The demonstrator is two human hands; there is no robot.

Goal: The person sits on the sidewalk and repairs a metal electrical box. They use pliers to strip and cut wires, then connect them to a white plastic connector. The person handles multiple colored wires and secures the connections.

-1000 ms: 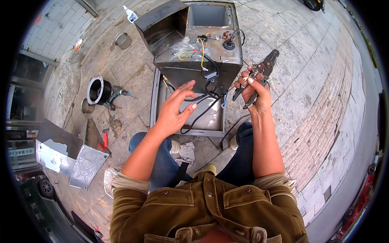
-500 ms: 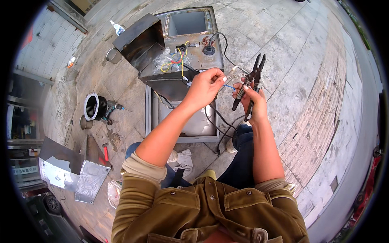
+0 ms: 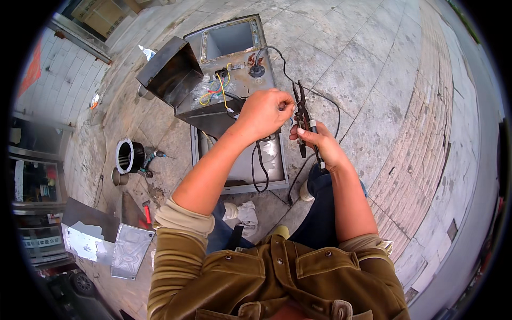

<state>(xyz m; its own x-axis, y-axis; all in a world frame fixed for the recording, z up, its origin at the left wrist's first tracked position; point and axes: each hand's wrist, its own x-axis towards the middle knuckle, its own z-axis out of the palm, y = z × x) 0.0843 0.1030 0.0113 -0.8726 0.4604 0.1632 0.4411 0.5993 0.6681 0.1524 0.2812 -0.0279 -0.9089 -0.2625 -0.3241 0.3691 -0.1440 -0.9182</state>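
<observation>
My left hand (image 3: 265,114) is closed in a pinch on a thin wire, which the fingers mostly hide. Close to its fingertips, my right hand (image 3: 320,143) is wrapped round dark wire-stripping pliers (image 3: 302,114) with their long jaws pointing up and away from me. Beyond the left hand stands a metal appliance housing (image 3: 246,88) with a rectangular opening in its top. Yellow, red and green wires (image 3: 217,90) come out on it beside a tilted-up dark metal cover (image 3: 169,72). A black cable (image 3: 285,66) runs from a round fitting on the housing.
A grey metal frame (image 3: 256,188) lies under the housing. To the left are a blower wheel (image 3: 129,155), a cordless drill (image 3: 150,160), a red-handled hammer (image 3: 147,213) and metal panels (image 3: 130,252). A white cloth (image 3: 247,217) lies by my feet. Black cable loops (image 3: 258,176) hang below my hands.
The pliers have turned more upright and moved left, closer to my left fingertips. The gap between my hands has narrowed, and the blue wire seen between them is now hidden. The view has shifted slightly.
</observation>
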